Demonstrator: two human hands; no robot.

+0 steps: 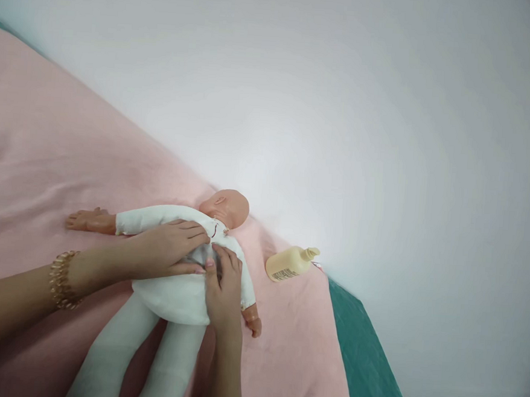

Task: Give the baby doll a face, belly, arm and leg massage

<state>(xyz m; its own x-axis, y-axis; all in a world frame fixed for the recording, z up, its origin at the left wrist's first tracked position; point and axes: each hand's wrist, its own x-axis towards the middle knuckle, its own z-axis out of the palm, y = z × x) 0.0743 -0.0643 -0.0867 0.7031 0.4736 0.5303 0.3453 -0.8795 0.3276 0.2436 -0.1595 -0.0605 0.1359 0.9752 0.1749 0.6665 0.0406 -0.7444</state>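
A baby doll (225,206) in a white suit lies on its back on a pink blanket (46,147). My left hand (168,249), with a gold bracelet at the wrist, rests flat on the doll's chest, fingers stretched toward the neck. My right hand (223,286) lies on the doll's belly beside it, fingertips pinching the front of the white suit (172,295) at the chest. The doll's arms stretch out to both sides and its white legs run toward me.
A cream lotion bottle (290,264) with a pump top lies on its side on the blanket right of the doll's head. A teal sheet (367,357) shows past the blanket's right edge. A white wall (344,107) rises directly behind.
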